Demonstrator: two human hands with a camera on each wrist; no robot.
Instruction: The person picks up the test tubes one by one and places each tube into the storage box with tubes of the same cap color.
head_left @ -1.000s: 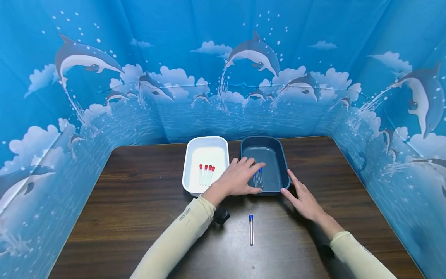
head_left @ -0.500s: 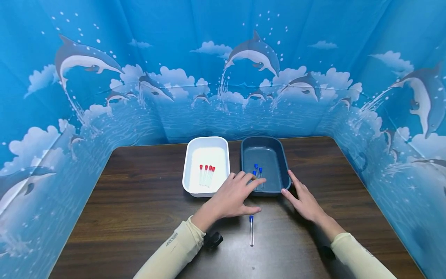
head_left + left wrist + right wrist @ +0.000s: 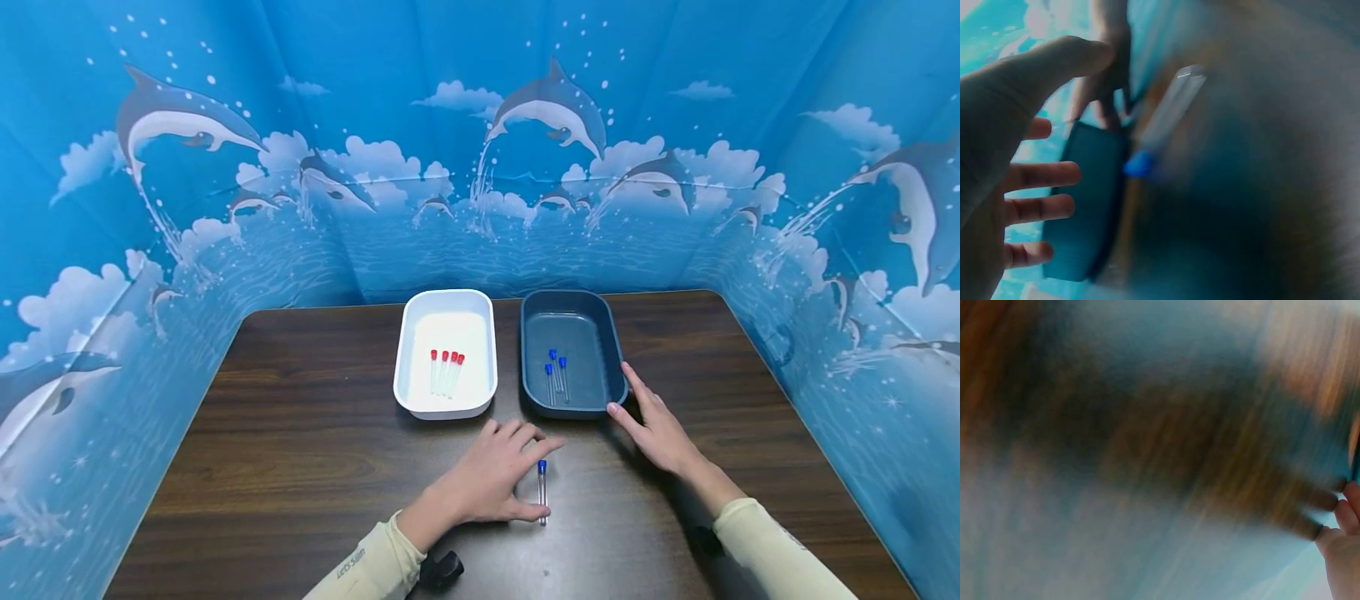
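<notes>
A clear tube with a blue cap (image 3: 542, 492) lies on the table in front of the dark tray (image 3: 531, 400). My left hand (image 3: 491, 471) is just left of this tube, its thumb and fingers spread; in the left wrist view the fingers (image 3: 1041, 175) stand apart from the tube (image 3: 1169, 115). My right hand (image 3: 660, 433) rests at the dark tray's near right corner, thumb at the front, fingers along the side. Inside that tray lie three blue-capped tubes (image 3: 557, 379). Several red-capped tubes (image 3: 447, 373) lie in the white tray (image 3: 450, 410).
Both trays stand side by side near the back edge of the brown wooden table (image 3: 300, 433). Behind it hangs a blue dolphin-print curtain (image 3: 375, 250). A small black device (image 3: 442, 571) sits under the left wrist. The right wrist view is mostly blurred.
My left hand has moved from over the dark tray back toward me, to beside the tube on the table. The tubes in the tray are uncovered. My right hand has stayed at the corner.
</notes>
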